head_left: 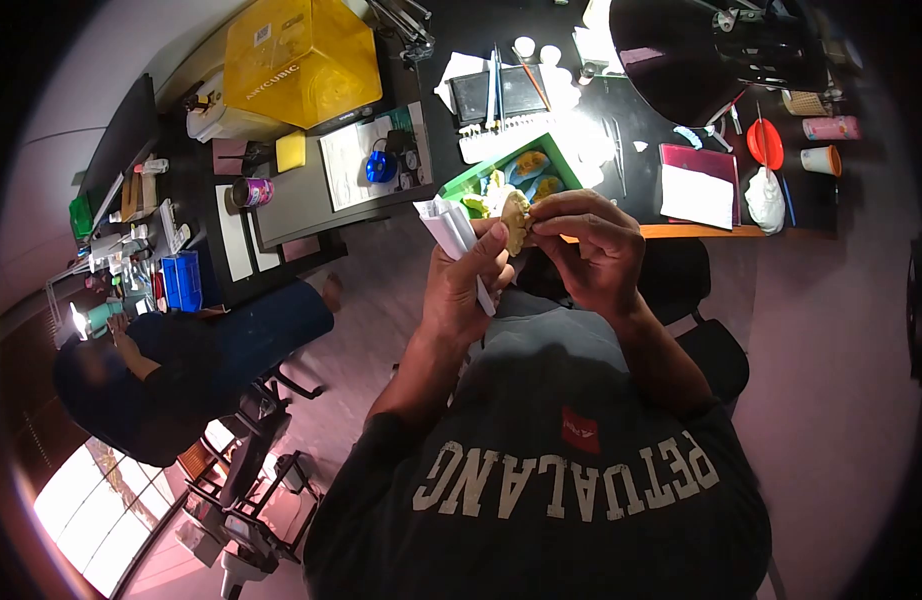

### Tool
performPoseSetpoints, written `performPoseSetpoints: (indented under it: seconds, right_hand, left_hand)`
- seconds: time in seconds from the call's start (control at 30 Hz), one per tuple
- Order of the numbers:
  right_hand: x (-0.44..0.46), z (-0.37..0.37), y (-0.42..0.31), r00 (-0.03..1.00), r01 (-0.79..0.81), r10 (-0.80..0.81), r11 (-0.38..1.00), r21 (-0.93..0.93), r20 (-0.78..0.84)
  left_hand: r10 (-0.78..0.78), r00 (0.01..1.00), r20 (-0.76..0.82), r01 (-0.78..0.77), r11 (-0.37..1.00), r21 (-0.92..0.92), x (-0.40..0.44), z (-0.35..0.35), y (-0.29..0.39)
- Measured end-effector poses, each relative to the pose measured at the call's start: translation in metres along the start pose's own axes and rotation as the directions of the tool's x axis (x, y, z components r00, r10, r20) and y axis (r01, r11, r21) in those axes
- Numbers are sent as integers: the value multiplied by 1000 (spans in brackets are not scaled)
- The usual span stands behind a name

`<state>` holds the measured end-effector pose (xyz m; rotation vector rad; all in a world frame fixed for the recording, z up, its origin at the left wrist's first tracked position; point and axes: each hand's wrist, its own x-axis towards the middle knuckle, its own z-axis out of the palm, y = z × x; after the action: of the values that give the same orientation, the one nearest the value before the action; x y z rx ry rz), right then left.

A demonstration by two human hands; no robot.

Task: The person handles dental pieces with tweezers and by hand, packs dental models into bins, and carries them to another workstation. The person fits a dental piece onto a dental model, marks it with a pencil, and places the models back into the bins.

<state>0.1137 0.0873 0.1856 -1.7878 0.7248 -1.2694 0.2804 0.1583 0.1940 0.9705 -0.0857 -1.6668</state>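
Note:
Between my two hands is a small yellowish piece (517,222), held above the near edge of the desk. My left hand (465,277) is closed round it and also grips a folded white paper (449,230). The fingertips of my right hand (593,240) pinch the right side of the same piece. Just beyond my hands lies a green tray (468,181) with blue and yellow pieces (531,163) in it. Part of the tray is hidden behind my hands.
A black lamp (671,50) hangs over the desk's right side, near a dark red box (726,165) and a red oval dish (765,143). Brushes (496,90) lie beyond the tray. A yellow Anycubic cover (301,60) stands at left, and another person (211,350) sits farther left.

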Motion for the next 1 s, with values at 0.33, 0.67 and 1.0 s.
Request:
performPoseSetpoints:
  seconds: [0.33, 0.67, 1.0]
  right_hand:
    - [1, -3, 2, 1000, 6, -5, 999, 40, -5]
    - [-11, 15, -9, 855, -436, 515, 773, 460, -56]
    - [-12, 12, -4, 942, -307, 325, 934, 181, -80]
  left_hand:
    - [10, 999, 41, -13, 996, 85, -2, -5, 3]
    - [44, 999, -9, -42, 993, 109, -1, 0, -6]
    - [185, 980, -73, -176, 978, 114, 2, -1, -17]
